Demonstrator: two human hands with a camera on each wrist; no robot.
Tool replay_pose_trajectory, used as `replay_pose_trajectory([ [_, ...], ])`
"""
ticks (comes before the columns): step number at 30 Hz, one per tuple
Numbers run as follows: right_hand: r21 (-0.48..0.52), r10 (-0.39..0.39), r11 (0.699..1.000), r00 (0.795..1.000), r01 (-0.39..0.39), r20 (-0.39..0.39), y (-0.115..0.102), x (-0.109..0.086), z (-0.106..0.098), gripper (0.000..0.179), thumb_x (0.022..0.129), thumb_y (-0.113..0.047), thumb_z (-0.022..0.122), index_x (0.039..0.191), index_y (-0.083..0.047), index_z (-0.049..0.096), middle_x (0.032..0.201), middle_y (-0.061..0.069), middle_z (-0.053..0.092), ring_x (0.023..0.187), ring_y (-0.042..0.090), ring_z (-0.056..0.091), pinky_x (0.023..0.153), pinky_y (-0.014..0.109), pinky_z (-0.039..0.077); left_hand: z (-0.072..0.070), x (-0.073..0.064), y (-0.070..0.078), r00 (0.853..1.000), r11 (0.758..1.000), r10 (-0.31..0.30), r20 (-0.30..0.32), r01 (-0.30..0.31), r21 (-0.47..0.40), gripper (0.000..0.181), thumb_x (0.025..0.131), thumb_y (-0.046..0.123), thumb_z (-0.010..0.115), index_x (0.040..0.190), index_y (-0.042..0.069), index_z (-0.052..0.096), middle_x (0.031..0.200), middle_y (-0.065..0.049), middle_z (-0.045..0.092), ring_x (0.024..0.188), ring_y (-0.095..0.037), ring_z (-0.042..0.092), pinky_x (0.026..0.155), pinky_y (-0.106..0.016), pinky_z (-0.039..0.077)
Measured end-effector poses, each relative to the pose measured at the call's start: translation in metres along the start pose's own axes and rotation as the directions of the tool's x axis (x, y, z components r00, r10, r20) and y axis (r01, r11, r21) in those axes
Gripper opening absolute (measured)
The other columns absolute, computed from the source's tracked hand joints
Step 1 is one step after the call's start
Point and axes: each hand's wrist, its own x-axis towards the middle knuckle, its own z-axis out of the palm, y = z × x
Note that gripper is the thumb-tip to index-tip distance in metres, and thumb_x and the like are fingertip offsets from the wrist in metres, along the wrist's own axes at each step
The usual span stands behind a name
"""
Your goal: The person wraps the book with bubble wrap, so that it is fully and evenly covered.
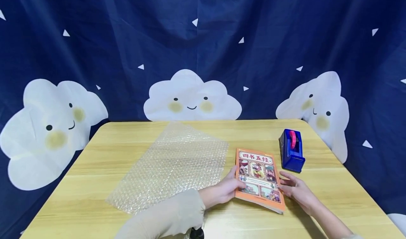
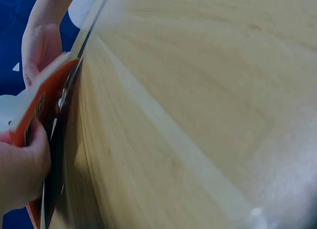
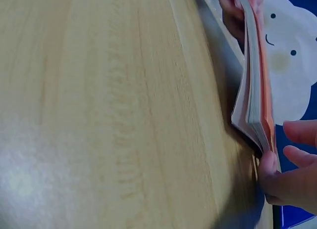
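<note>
An orange paperback book with a comic-style cover is held tilted just over the table. My left hand grips its left edge, thumb on the front cover and the other fingers behind it. In the left wrist view, part of the orange book with a barcode shows beside the left hand. My right hand is at the right edge, its fingers loosely spread. The right wrist view shows the right hand's thumb against a corner of the book, whose pages fan slightly, with two fingers apart from it.
A sheet of clear bubble wrap lies flat on the wooden table, left of the book. Beyond the right hand stands a blue tape dispenser with a pink-red roll. A dark blue cloud-print curtain hangs behind the table.
</note>
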Motion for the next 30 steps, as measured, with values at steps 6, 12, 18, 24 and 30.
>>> replay_pose_trajectory([
  [6,0.093,-0.014,0.996,0.997,0.006,0.082,0.003,0.002,-0.002,0.064,0.088,-0.004,0.053,0.14,0.009,0.018,0.124,0.026,0.041,0.095,0.007,0.049,0.079,0.022,0.046,-0.001,-0.003,-0.001,0.996,1.0,-0.015,0.094,0.012,0.029,0.079,0.075,-0.024,0.042,0.144,0.011,0.024,0.121,-0.019,0.052,0.104,-0.034,0.057,0.089,-0.045,0.047],
  [12,0.332,-0.12,0.943,0.967,0.04,0.224,0.004,0.005,-0.013,0.043,0.09,-0.003,0.05,0.121,-0.033,0.049,0.109,-0.001,0.049,0.094,0.01,0.057,0.082,0.027,0.049,-0.005,-0.005,0.006,0.992,0.999,0.002,0.122,-0.008,0.049,0.081,0.074,-0.024,0.044,0.143,0.016,0.026,0.116,-0.015,0.055,0.094,-0.026,0.062,0.084,-0.039,0.05],
  [18,0.439,-0.275,0.893,0.893,0.1,0.356,-0.004,0.008,-0.015,0.047,0.093,0.0,0.043,0.124,-0.036,0.049,0.118,-0.007,0.048,0.103,0.013,0.057,0.088,0.031,0.048,-0.015,-0.01,0.016,0.991,0.994,0.021,0.135,-0.035,0.103,0.086,0.075,-0.023,0.048,0.144,0.022,0.023,0.121,-0.016,0.051,0.089,-0.023,0.062,0.08,-0.036,0.052],
  [24,0.433,-0.31,0.893,0.868,0.126,0.387,-0.012,0.012,-0.005,0.058,0.092,0.001,0.044,0.141,-0.026,0.03,0.126,-0.012,0.041,0.109,0.01,0.053,0.091,0.031,0.046,-0.027,-0.018,0.025,0.992,0.973,0.026,0.122,-0.053,0.226,0.087,0.074,-0.023,0.05,0.143,0.022,0.024,0.115,-0.014,0.054,0.083,-0.021,0.062,0.075,-0.033,0.053],
  [30,0.343,-0.31,0.922,0.873,0.18,0.377,-0.022,0.021,0.006,0.069,0.091,-0.001,0.048,0.147,-0.012,0.009,0.129,-0.009,0.033,0.109,0.01,0.053,0.091,0.03,0.046,-0.035,-0.027,0.034,0.994,0.934,0.078,0.074,-0.099,0.345,0.088,0.068,-0.023,0.056,0.141,0.016,0.027,0.117,-0.018,0.047,0.085,-0.027,0.061,0.075,-0.036,0.053],
])
